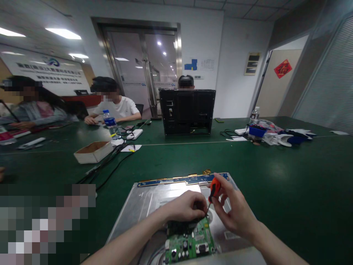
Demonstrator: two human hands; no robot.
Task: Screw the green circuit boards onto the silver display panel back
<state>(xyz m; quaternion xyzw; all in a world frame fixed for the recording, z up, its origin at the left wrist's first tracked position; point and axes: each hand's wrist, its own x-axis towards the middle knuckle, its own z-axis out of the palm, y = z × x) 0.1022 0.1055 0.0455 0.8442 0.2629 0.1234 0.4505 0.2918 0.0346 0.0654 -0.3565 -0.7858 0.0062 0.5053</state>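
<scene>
A silver metal monitor back panel (146,202) lies flat on the green table (275,176) in front of me, with a thin blue circuit strip (182,179) along its far edge. A green circuit board (190,244) rests on the panel near me. My left hand (184,206) is curled over the board's far edge, fingers pinched on something I cannot make out. My right hand (234,211) grips a small orange-handled screwdriver (213,191), its tip angled down toward the board beside my left fingers.
A black monitor back (187,110) stands upright across the table with a person behind it. Two more people sit at far left. A cardboard box lid (93,151), black cables (110,165), a water bottle (110,123) and gloves and bags (275,134) lie about.
</scene>
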